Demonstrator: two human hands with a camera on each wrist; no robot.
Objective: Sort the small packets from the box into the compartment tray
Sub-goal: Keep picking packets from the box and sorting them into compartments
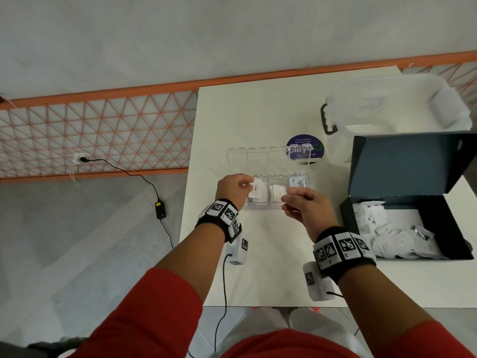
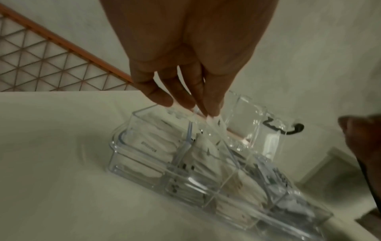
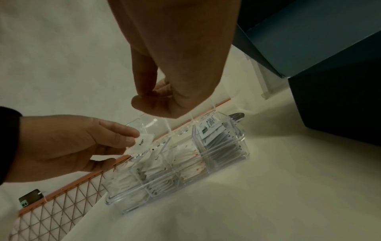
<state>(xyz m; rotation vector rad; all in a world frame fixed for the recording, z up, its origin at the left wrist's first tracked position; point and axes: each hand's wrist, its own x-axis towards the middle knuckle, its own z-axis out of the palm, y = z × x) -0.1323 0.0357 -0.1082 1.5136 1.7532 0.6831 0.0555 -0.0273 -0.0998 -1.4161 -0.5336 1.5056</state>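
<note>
In the head view, at the middle of the frame, the left hand pinches a small white packet over the clear compartment tray on the white bench, while the right hand hovers beside it with fingers curled; whether that grip holds anything I cannot tell. More packets lie heaped in the dark box at right. The left wrist view shows the fingers pointing down at the tray's upper rim, packets standing in its cells. In the right wrist view, the packet sits between thumb and fingertip at left centre. It looks light, thin and floppy, likely slick; a pinch at one edge should do.
</note>
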